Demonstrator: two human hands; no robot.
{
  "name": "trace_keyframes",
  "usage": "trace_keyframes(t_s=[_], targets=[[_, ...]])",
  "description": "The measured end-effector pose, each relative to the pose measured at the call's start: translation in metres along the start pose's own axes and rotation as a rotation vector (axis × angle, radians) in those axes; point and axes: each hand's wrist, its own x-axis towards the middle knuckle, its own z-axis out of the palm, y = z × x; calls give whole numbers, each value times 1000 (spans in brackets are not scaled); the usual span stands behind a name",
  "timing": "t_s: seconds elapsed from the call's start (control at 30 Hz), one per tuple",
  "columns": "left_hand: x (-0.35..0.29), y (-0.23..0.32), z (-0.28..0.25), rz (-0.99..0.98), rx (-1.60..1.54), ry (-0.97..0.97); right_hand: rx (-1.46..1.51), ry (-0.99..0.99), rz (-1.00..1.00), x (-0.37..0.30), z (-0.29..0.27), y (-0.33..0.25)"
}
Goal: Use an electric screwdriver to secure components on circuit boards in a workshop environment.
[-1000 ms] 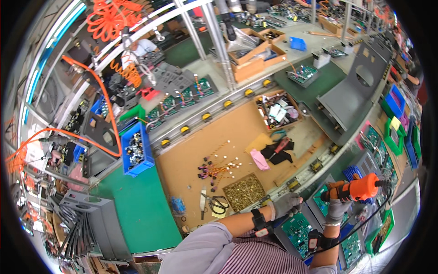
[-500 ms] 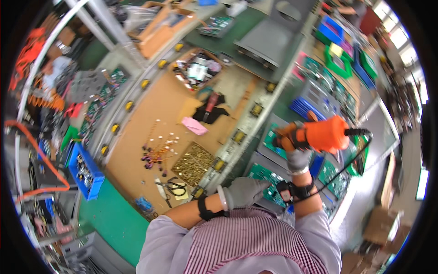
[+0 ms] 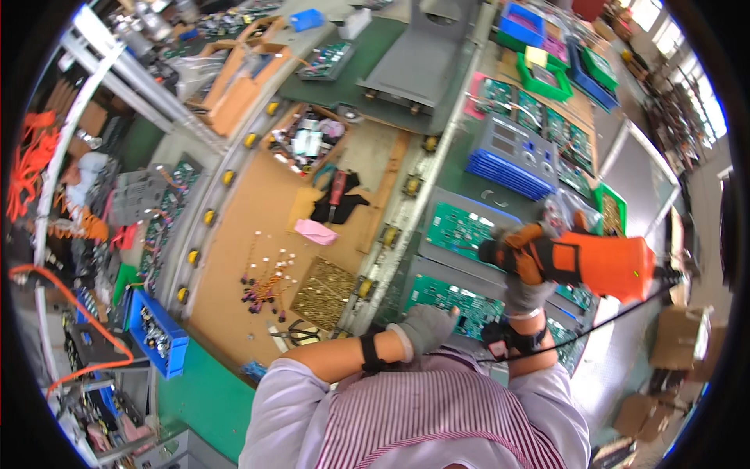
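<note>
A person in a striped shirt works at a crowded electronics bench. The right hand, gloved, is closed around an orange power screwdriver, raised at about three o'clock, its dark nose aimed left. Below it, at about four o'clock, lies a green circuit board. The left hand, also gloved, rests loosely curled with its fingers on the board's near edge, holding nothing. Working well here likely means pinning the board flat and bringing the driver down square, keeping the trailing cable clear.
</note>
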Motion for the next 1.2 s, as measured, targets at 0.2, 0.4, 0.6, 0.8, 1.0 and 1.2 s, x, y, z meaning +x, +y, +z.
trace_keyframes(t_s=[0.2, 0.4, 0.6, 0.8, 1.0, 1.2], targets=[[27, 6, 22, -24, 24, 63, -146, 66, -81, -20, -18, -15], [9, -13, 5, 30, -530, 729, -135, 67, -130, -20, -5, -19], [-16, -51, -16, 52, -1995, 470, -20, 57, -98, -23, 7, -19], [-16, -53, -16, 168, -2301, 458, 12, 41, -28, -27, 26, -18], [-17, -53, -13, 108, -2287, 507, 29, -8, 24, -22, 43, -22], [-17, -52, -12, 81, -2309, 470, 39, -28, 58, -15, 55, -29]])
